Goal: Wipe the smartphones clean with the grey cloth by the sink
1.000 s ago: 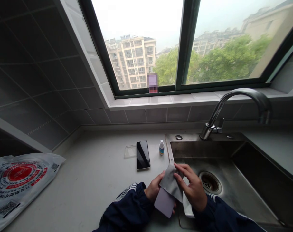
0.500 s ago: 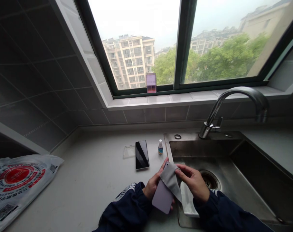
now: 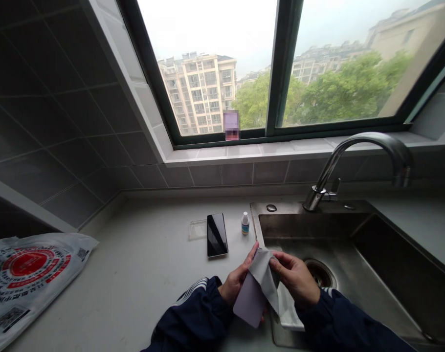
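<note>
A light purple phone [image 3: 249, 300] lies tilted in my left hand [image 3: 235, 282], its plain back facing up and my fingers wrapped round its edges. Over the phone's upper end drapes a grey cloth [image 3: 265, 275] with a zigzag edge. My right hand [image 3: 298, 277] pinches that cloth at the phone's top right side. Cloth and fingers hide the upper part of the phone. Beyond my hands stand a small white-capped bottle [image 3: 245, 225] and a dark-screened phone [image 3: 217, 235] lying flat. A clear phone case [image 3: 197, 230] is partly under the dark phone.
The steel sink [image 3: 384, 274] is at the right, with a curved faucet [image 3: 323, 171] behind it. A white tray [image 3: 290, 313] sits partly hidden at the sink's left side. A printed plastic bag [image 3: 32, 274] lies on the counter [image 3: 142, 264] at the left. The window [image 3: 208, 144] is behind.
The cloth has shifted slightly and bunched up at the phone's upper end, with my right hand still pinching it. The whole view has moved a little.
</note>
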A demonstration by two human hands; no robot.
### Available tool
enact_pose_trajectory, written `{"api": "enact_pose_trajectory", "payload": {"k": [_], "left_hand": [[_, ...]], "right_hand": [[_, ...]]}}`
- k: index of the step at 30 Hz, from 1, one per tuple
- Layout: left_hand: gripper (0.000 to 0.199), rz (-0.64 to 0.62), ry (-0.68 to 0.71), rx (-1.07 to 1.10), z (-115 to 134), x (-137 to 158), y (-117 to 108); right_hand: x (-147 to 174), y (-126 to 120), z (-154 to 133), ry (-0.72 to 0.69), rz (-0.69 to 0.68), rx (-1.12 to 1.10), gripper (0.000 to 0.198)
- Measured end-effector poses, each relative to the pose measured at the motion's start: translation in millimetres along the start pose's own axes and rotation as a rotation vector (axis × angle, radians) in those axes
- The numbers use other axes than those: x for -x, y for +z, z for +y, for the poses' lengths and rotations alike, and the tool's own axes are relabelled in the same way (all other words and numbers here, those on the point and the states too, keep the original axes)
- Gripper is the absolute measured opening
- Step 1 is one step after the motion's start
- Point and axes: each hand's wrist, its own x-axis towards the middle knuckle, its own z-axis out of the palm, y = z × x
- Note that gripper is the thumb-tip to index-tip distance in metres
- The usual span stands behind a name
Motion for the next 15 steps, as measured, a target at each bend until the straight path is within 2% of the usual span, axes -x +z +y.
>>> {"api": "enact_pose_trajectory", "payload": {"k": [4,9,15], "left_hand": [[0.076,-0.001,0.056,0.013,0.8,0.7,2.1],[0.07,-0.062,0.005,0.005,1.1,2.1,-1.4],[0.071,-0.041,0.026,-0.008,-1.0,2.2,-1.8]], "right_hand": [[1.1,1.2,-0.2,0.014,0.01,0.0,0.044],[3.5,6.5,-3.8,0.044,0.0,0.002,0.053],[1.5,2.5,-6.4,0.027,-0.004,0.052,0.054]]}}
